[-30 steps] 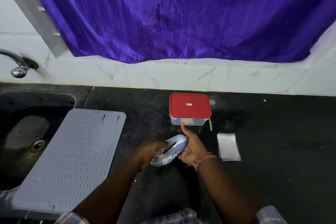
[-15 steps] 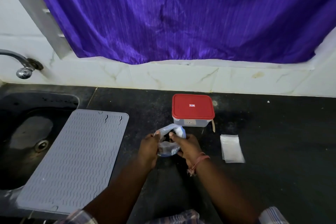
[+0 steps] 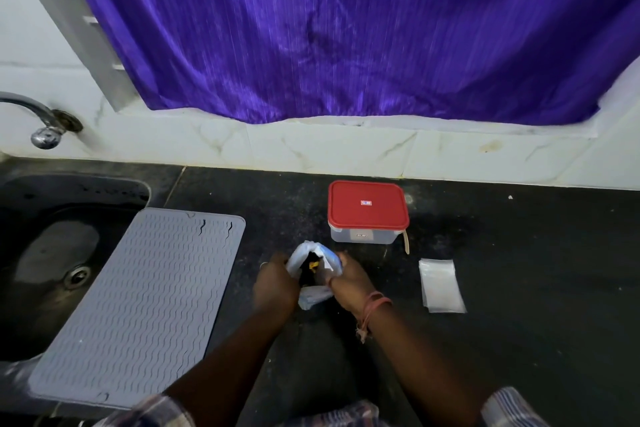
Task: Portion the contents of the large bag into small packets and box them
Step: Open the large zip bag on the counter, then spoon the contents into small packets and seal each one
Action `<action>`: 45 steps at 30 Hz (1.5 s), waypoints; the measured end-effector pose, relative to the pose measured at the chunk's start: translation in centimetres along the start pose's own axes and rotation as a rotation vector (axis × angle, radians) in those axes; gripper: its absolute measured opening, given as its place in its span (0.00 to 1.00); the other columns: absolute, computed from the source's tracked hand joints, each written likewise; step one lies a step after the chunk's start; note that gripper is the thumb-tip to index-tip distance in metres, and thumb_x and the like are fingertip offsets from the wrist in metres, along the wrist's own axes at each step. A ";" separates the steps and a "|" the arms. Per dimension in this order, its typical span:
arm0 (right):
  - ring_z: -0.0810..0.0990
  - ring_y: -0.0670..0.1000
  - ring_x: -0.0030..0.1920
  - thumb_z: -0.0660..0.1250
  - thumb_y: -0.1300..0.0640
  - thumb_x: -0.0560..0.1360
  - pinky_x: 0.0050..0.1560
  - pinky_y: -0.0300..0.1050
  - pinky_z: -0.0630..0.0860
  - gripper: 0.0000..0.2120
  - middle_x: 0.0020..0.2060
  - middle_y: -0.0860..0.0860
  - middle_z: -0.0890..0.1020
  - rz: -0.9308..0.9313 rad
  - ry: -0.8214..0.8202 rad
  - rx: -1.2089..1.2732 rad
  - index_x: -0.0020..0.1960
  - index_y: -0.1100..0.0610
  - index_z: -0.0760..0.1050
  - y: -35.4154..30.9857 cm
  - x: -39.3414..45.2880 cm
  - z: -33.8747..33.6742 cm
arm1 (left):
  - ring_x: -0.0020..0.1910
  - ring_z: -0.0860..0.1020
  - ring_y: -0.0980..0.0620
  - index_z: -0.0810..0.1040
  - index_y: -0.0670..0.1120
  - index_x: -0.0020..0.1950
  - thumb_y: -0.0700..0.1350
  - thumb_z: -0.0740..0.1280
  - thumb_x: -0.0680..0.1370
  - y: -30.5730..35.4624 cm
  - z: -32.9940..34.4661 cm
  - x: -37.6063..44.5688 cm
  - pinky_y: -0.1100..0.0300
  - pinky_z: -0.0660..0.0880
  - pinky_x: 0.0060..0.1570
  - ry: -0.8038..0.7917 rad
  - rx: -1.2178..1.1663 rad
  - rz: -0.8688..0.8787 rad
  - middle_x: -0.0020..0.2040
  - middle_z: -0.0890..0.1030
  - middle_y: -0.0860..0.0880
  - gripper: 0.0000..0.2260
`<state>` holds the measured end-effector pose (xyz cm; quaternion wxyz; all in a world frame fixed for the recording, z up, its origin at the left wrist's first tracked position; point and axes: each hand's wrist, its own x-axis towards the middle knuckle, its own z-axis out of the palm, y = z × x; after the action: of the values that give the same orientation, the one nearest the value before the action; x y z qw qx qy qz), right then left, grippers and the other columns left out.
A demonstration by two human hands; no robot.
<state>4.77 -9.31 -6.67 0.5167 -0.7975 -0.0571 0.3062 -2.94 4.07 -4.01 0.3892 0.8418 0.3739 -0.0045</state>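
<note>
With my left hand (image 3: 277,286) and right hand (image 3: 349,282) each pinching a side, I spread the large bag (image 3: 313,274) mouth open at the worktop (image 3: 519,340) centre, box (image 3: 367,211) at 1 o'clock, small packets (image 3: 440,284) at 3 within reach.

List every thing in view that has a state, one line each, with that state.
large bag: mouth pulled open, held on the counter
left hand: grips the bag's left edge
right hand: grips the bag's right edge
red-lidded box: lid on, closed
small packets: flat stack on the counter, empty, untouched
grey mat: lying flat, partly over the sink
tap: no water running
</note>
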 end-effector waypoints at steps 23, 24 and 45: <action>0.80 0.60 0.49 0.64 0.58 0.76 0.49 0.49 0.76 0.06 0.45 0.58 0.81 -0.006 0.668 -0.415 0.47 0.59 0.78 1.9 0.9 -8.0 | 0.57 0.76 0.42 0.78 0.47 0.61 0.43 0.67 0.77 6.7 2.9 0.1 0.50 0.75 0.53 0.263 0.199 0.454 0.59 0.77 0.43 0.13; 0.80 0.61 0.51 0.65 0.57 0.75 0.51 0.51 0.75 0.07 0.48 0.58 0.80 0.041 0.720 -0.494 0.49 0.59 0.78 2.5 0.6 -9.0 | 0.54 0.78 0.43 0.80 0.46 0.59 0.41 0.66 0.76 7.2 3.6 -0.1 0.51 0.76 0.50 0.227 0.181 0.535 0.56 0.79 0.43 0.12; 0.82 0.61 0.51 0.74 0.58 0.72 0.52 0.49 0.74 0.07 0.51 0.58 0.85 0.005 0.802 -0.504 0.48 0.57 0.86 12.3 -1.1 -16.7 | 0.46 0.82 0.57 0.82 0.51 0.53 0.41 0.66 0.78 10.5 13.1 -3.4 0.63 0.76 0.48 -0.459 0.090 0.350 0.50 0.84 0.53 0.09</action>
<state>10.24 -28.63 -12.09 0.2875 -0.9535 0.0762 -0.0480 4.92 -11.05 -5.28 0.4209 0.8869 0.1245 -0.1441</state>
